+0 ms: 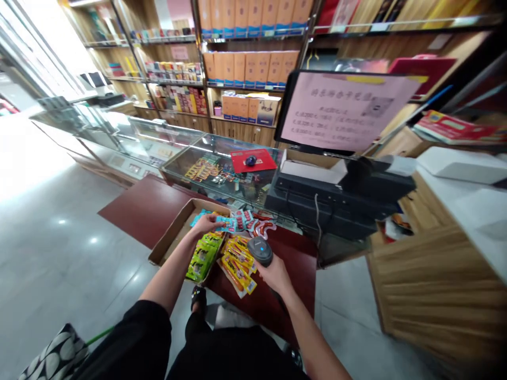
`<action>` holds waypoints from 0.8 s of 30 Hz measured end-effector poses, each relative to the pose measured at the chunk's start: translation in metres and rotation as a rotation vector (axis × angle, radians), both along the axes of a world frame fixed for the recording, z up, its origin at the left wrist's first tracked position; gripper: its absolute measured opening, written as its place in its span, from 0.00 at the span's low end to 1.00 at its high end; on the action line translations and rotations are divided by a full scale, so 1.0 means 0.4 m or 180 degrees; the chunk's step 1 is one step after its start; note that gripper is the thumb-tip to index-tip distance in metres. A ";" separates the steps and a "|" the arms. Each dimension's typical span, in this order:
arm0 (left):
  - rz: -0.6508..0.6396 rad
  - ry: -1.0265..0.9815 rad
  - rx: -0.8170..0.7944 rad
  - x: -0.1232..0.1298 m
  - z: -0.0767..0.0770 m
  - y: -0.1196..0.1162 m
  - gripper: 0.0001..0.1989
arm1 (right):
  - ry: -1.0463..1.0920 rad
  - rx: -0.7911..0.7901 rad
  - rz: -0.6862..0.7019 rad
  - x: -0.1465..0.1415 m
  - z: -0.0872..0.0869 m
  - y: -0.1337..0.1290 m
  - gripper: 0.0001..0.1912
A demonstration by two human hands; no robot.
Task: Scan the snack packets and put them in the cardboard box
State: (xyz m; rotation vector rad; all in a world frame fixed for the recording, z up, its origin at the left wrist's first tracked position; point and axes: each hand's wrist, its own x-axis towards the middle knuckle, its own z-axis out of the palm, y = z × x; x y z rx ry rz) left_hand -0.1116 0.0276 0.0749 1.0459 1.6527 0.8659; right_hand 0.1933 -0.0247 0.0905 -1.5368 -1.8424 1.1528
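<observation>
My left hand (206, 224) is closed on the left end of a blue snack packet (226, 224), over the right side of an open cardboard box (170, 237). In my right hand (275, 274) is a dark grey barcode scanner (260, 250), its head tilted up with a small blue light on top. Green snack packets (204, 256) fill the near part of the box. Yellow sausage packets (237, 261) lie in a pile between my hands on the dark red table (273, 301). Beyond them are red-and-white packets (243, 217) and clear-wrapped sausages (263, 228).
A glass display case (182, 163) stands behind the table, with a red sheet (261, 160) and a dark round object on top. At the right, a monitor carries a pink notice (340, 111). A wooden cabinet (431, 285) stands right. Stocked shelves line the back.
</observation>
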 end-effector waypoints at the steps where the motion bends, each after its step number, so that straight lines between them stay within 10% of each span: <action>1: 0.0234 0.0031 -0.0047 -0.047 -0.001 -0.004 0.24 | 0.0011 0.0016 0.0081 -0.026 0.002 0.006 0.15; 9: 0.1113 0.0856 -0.0423 -0.277 -0.089 0.009 0.21 | 0.0074 0.0107 0.0494 -0.195 -0.013 0.044 0.21; 18: 0.0898 0.1040 -0.0623 -0.317 -0.191 0.040 0.15 | 0.0067 0.0037 0.0617 -0.240 -0.058 0.071 0.24; 24: 0.0800 0.1525 -0.0599 -0.317 -0.171 0.030 0.20 | -0.0034 -0.0048 0.0623 -0.238 -0.056 0.078 0.23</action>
